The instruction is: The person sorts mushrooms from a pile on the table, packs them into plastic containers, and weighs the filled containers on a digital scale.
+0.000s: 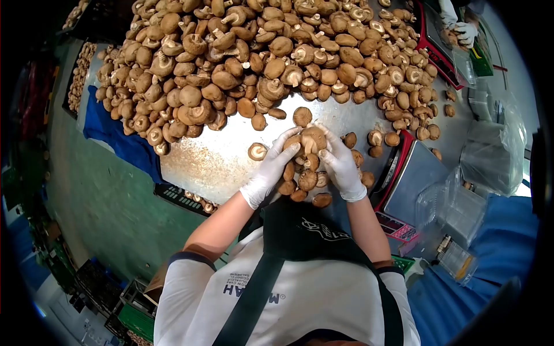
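My left hand (276, 167) and my right hand (343, 164), both in white gloves, come together near the front edge of the metal table. Between them are several brown shiitake mushrooms (313, 138), with fingers and thumbs closed around them from both sides. One of these shows its pale stem. Just below, a small group of loose mushrooms (307, 180) lies between my wrists. A single mushroom (257, 151) rests gills up beside my left hand, and another (302, 116) sits just beyond my fingertips.
A large mushroom heap (231, 63) covers the back of the table (202, 164). Right of me stands a red scale (415, 179), with clear plastic trays (456, 210) and a plastic bag (493, 150) beside it. A co-worker's gloved hands (464, 33) are near another scale (441, 43). Blue cloth (118, 132) hangs left.
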Demonstrator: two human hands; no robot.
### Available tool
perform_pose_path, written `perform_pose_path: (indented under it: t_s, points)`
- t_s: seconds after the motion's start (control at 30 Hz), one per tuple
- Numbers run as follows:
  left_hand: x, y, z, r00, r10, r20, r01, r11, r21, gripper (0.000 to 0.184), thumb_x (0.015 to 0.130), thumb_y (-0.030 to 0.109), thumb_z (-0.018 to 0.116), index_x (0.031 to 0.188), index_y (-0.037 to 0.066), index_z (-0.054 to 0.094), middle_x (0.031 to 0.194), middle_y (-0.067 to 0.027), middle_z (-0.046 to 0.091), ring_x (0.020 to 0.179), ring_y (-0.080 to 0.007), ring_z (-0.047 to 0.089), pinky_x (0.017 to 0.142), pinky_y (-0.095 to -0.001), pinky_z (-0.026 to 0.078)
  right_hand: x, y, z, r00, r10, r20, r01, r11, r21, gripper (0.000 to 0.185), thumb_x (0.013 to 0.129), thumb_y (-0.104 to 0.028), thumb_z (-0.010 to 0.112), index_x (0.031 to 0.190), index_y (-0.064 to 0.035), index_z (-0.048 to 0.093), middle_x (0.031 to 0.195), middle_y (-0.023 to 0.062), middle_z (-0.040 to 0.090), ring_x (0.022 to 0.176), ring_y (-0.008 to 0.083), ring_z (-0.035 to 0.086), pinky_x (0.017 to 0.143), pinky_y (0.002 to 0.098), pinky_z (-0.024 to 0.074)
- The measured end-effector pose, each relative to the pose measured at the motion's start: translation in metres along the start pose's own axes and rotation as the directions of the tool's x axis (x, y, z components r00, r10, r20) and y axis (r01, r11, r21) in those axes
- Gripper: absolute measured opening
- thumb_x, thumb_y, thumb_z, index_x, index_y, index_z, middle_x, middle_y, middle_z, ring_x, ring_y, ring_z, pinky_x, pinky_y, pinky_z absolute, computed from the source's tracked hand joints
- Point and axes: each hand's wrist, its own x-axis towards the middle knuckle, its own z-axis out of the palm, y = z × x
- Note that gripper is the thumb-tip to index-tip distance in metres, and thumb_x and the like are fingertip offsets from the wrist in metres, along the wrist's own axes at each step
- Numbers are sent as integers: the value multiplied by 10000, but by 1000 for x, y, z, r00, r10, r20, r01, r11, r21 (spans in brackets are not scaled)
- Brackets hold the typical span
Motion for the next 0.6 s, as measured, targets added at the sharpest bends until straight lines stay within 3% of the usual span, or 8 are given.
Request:
perform_pose_path:
  t_s: [0.03, 0.13, 0.2, 0.27, 0.37, 0.47, 0.53, 0.6]
  points:
    - [1, -3, -1, 1000, -11, 6, 11, 1000, -28, 490, 1019, 256, 509, 1460, 73, 401, 1335, -99, 528, 1209, -168, 509, 1049, -303, 400, -3, 7, 5, 999, -50, -17, 50, 999, -13, 531, 928, -2, 523, 1441, 59, 399, 1391, 147, 516, 1270, 211, 510, 1066, 324, 409]
    - [1, -20, 0, 999, -4, -48, 4, 1000, -3, 548, 1007, 265, 502, 1495, 79, 336, 1352, -113, 499, 1208, -186, 500, 1056, -315, 393, -17, 4, 17, 996, -19, -92, -29, 870, -493, 403, 942, -6, 533, 1342, 42, 539, 1279, 137, 611, 1178, 209, 582, 1011, 319, 454]
    - [-9, -19, 8, 992, 81, -93, -68, 989, 130, 563, 996, 257, 505, 1498, 79, 324, 1357, -114, 478, 1208, -196, 493, 1054, -321, 395, -18, 16, 29, 945, -323, -54, 188, 672, -716, 239, 927, 6, 561, 1129, 24, 687, 1147, 143, 678, 1058, 214, 649, 918, 308, 505]
    - [-17, -12, 8, 995, 96, -10, -94, 989, 113, 644, 903, 188, 603, 1478, 70, 336, 1381, -120, 431, 1272, -221, 447, 1083, -337, 366, -20, 16, 32, 937, -348, -38, 214, 656, -724, 218, 920, 9, 563, 1088, 28, 700, 1064, 111, 706, 978, 202, 667, 868, 305, 525]
    - [-31, 0, 12, 972, 234, 25, -233, 943, 237, 809, 742, 179, 787, 1422, 19, 379, 1404, -146, 431, 1347, -252, 389, 1134, -374, 314, -9, 0, 39, 934, -101, -341, -17, 946, -325, 246, 931, 7, 548, 1156, 20, 646, 947, 71, 706, 869, 161, 665, 755, 272, 529]
    - [-24, -9, -4, 814, 550, 185, -542, 607, 582, 878, 616, 212, 867, 1358, 36, 433, 1342, -192, 452, 1282, -358, 449, 1096, -425, 364, 34, 7, 17, 885, -378, -273, 126, 757, -641, 292, 921, -76, 597, 1199, 12, 601, 1008, 86, 661, 959, 206, 633, 837, 306, 511]
    - [-22, -8, -10, 756, 618, 218, -599, 517, 612, 878, 597, 215, 879, 1342, 46, 445, 1330, -193, 456, 1266, -374, 456, 1068, -441, 393, 66, 16, 8, 857, -503, -113, 91, 364, -927, 398, 845, -156, 687, 1203, -6, 600, 1108, 143, 632, 1120, 281, 567, 962, 371, 458]
    - [-21, -10, -13, 710, 664, 235, -634, 456, 625, 876, 584, 220, 889, 1327, 56, 455, 1321, -194, 457, 1251, -383, 464, 1044, -451, 417, 76, 28, 2, 931, -350, -101, 12, 308, -951, 520, 782, -178, 731, 1253, -22, 573, 1172, 180, 602, 1192, 331, 511, 1034, 392, 407]
